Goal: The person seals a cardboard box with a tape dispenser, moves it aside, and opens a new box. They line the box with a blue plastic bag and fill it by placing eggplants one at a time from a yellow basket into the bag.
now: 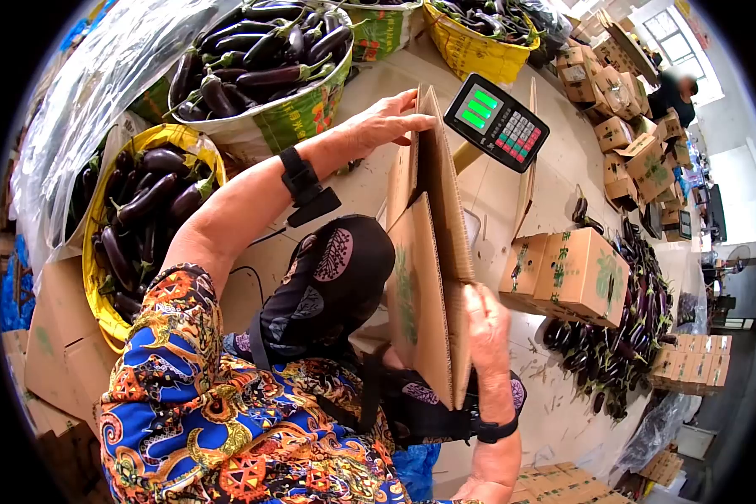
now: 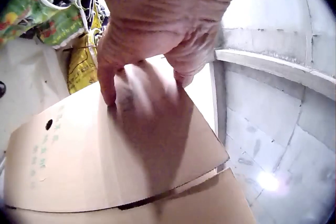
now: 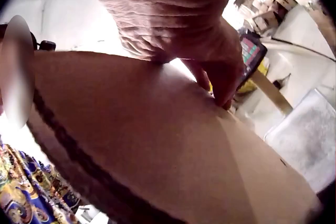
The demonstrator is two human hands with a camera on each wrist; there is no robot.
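A partly folded cardboard box [image 1: 433, 218] stands upright in front of the person, its panels close together and its top slot showing between them. My left hand [image 1: 391, 122] grips the far end of the box. In the left wrist view, the fingers of that hand [image 2: 142, 45] reach over the panel [image 2: 68, 155], which carries green print and a round hole. At the near end my right hand [image 1: 485, 328] holds the upper edge of the side panel. The right wrist view shows its fingers [image 3: 223, 85] bent over that edge, with the panel [image 3: 136, 129] below.
A scale display [image 1: 496, 122] with green digits stands just beyond the box. Sacks of eggplants [image 1: 265, 118] line the left, one a yellow bag [image 1: 92, 244]. To the right, a closed carton [image 1: 567, 273] sits beside a heap of eggplants [image 1: 622, 336]. Stacked cartons [image 1: 638, 143] and another person [image 1: 674, 94] are farther back.
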